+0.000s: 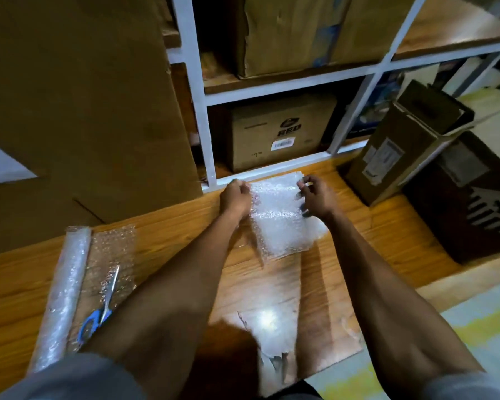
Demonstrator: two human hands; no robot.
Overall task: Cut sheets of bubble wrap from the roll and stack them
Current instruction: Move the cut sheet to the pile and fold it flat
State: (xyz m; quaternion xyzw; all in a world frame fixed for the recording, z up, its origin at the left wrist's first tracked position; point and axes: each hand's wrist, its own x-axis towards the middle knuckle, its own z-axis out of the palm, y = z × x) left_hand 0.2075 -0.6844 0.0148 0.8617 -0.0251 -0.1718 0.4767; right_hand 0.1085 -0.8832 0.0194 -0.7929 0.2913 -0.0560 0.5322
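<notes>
Head view: a stack of cut bubble wrap sheets is seen lying on the wooden floor, and everything else is placed from it; the left hand is pressed against the stack's far left corner with its fingers curled onto the edge of the top sheet; the right hand is set at the far right corner, its fingertips pinching the sheet's edge; both forearms are stretched forward from the near edge of the picture. Well to the left of the stack, the bubble wrap roll is laid on the floor, with a loose length unrolled beside it toward the stack; blue-handled scissors are rested on that loose length, blades pointing away from the person. Just beyond the stack a white shelf frame is stood, and a cardboard box printed RED is held in its lowest bay. Beyond the stack to the left, large flat cardboard is leaned upright; to the right of the stack a tall open carton is tilted against darker boxes. Nearer than the stack, between the forearms, a bright glare is reflected on the floor.
</notes>
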